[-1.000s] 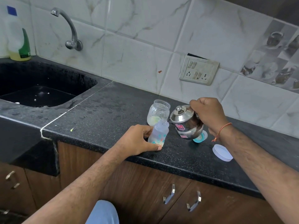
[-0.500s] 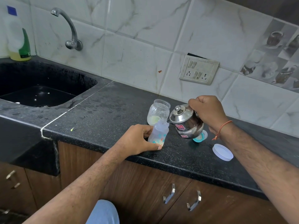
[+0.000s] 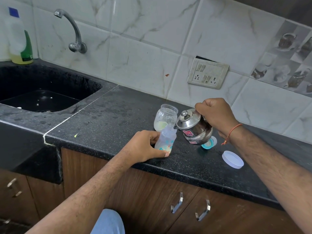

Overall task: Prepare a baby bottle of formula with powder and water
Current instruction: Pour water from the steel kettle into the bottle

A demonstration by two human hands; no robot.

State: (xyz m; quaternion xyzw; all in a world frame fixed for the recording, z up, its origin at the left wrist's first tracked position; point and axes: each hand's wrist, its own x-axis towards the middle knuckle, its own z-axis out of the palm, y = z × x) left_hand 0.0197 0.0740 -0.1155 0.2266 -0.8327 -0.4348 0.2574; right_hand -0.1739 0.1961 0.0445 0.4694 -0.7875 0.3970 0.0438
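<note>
A clear baby bottle [image 3: 165,139] with coloured prints stands uncapped near the front edge of the black counter [image 3: 108,119], with pale powder at its bottom. My left hand [image 3: 145,146] grips it from the left, thumb along its base. My right hand [image 3: 215,114] holds the handle of a small steel kettle [image 3: 194,126], which is tilted left with its spout at the bottle's mouth. Behind the bottle stands an open glass jar [image 3: 164,119] with pale powder inside. The bottle's teal nipple cap [image 3: 208,143] lies partly hidden behind the kettle.
A white round lid [image 3: 232,159] lies on the counter at the right. A black sink [image 3: 40,97] with a wall tap [image 3: 72,31] sits at the left, with a soap bottle [image 3: 20,38] on its far corner. A switch plate [image 3: 207,73] is on the tiled wall.
The kettle has risen slightly and tipped further to the left, bringing its spout onto the bottle's mouth. My left hand and the bottle have stayed put.
</note>
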